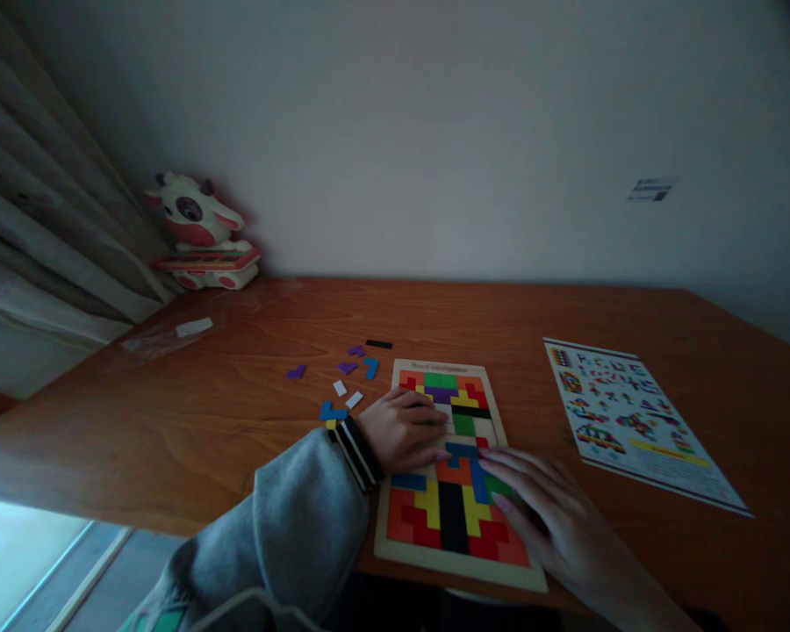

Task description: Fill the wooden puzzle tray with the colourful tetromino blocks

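Note:
A wooden block puzzle board (461, 564) lies near the table's front edge, filled with flat coloured pieces in its upper and lower parts. My left hand (405, 430) rests across its left middle, fingers stretched to the right, hiding several pieces. On the right side, my right hand (543, 500) lies with extended fingers over the board's edge, fingertips near a blue piece (479, 481) and a green piece (496, 487). A black piece (453, 518) stands out at the lower middle. Neither hand visibly grips a piece.
Loose pieces lie left of the board, among them a blue piece (371, 367), a purple piece (296, 372) and a black strip (379, 344). A printed pattern sheet (638, 421) is at right. A cow-shaped toy keyboard (204, 233) stands back left, beside a curtain (46, 211).

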Available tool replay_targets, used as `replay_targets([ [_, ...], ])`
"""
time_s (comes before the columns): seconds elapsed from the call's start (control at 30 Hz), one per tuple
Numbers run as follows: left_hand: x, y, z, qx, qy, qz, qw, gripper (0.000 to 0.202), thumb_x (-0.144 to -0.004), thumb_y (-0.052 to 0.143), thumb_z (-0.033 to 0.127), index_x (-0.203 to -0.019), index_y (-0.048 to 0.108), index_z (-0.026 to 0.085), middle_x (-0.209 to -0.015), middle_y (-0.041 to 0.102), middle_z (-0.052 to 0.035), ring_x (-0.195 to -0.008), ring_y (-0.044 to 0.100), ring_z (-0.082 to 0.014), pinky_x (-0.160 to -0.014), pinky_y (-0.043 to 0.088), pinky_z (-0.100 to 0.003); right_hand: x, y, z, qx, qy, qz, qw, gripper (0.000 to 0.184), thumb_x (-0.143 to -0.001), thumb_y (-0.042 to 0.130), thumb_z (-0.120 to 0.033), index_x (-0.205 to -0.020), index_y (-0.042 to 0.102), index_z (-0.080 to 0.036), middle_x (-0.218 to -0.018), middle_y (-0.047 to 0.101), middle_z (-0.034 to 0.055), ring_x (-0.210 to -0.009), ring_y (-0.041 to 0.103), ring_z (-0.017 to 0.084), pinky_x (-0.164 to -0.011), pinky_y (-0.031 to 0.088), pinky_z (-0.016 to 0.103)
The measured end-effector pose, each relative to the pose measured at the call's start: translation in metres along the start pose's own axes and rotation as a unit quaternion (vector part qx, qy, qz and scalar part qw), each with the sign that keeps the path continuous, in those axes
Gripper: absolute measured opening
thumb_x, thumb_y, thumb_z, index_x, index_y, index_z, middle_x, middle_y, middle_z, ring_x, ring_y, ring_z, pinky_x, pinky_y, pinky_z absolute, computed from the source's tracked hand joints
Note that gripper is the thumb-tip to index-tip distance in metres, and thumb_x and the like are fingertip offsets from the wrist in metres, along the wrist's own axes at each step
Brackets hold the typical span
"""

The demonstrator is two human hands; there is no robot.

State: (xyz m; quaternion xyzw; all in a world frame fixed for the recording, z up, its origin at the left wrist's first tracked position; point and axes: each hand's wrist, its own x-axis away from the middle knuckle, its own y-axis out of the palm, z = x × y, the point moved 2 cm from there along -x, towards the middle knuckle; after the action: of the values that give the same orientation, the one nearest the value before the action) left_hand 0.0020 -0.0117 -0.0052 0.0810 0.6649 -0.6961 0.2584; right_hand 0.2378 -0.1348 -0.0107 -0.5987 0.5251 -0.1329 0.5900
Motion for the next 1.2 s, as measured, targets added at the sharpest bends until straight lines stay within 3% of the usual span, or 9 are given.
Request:
replay_targets([
  [0.47,0.001,0.005,0.0,0.004,-0.002,-0.025,1.0,0.042,-0.101,0.045,0.047,-0.117,0.069,0.016,-0.124,0.069,-0.0118,-0.112,0.063,-0.0246,-0.097,0.049,-0.042,-0.001,-0.002,0.0,-0.004,0.005,-0.017,1.0,0.037,-0.095,0.059,-0.028,-0.132,0.061,-0.03,-0.128,0.07,0.0035,-0.115,0.067,0.021,-0.094,0.057,0.038],
  [0.8,-0.01,-0.003,0.014,0.044,0.017,-0.05,0.998,0.048,-0.101,0.044,0.049,-0.134,0.059,0.017,-0.137,0.063,-0.0092,-0.129,0.051,-0.0273,-0.111,0.038,-0.045,-0.001,-0.001,0.0,0.007,0.001,-0.012,1.0,0.034,-0.095,0.058,-0.029,-0.128,0.063,-0.028,-0.124,0.071,0.0054,-0.111,0.068,0.022,-0.092,0.058,0.04],
  [0.97,-0.012,-0.001,0.014,0.045,0.009,-0.051,0.998,0.048,-0.101,0.044,0.05,-0.131,0.061,0.016,-0.133,0.065,-0.0107,-0.128,0.053,-0.0275,-0.109,0.041,-0.046,-0.005,-0.004,-0.003,-0.004,-0.005,0.0,1.0,0.033,-0.095,0.057,-0.029,-0.127,0.064,-0.028,-0.121,0.073,0.0057,-0.109,0.069,0.021,-0.09,0.058,0.038],
  [1.2,-0.01,-0.003,0.016,0.064,0.049,-0.018,0.997,0.039,-0.1,0.05,0.047,-0.116,0.071,0.02,-0.121,0.072,-0.0081,-0.116,0.059,-0.0236,-0.102,0.044,-0.04,-0.002,-0.004,0.0,0.016,-0.006,0.029,0.999,0.031,-0.096,0.056,-0.026,-0.127,0.061,-0.026,-0.12,0.072,0.0057,-0.108,0.069,0.021,-0.09,0.057,0.037],
])
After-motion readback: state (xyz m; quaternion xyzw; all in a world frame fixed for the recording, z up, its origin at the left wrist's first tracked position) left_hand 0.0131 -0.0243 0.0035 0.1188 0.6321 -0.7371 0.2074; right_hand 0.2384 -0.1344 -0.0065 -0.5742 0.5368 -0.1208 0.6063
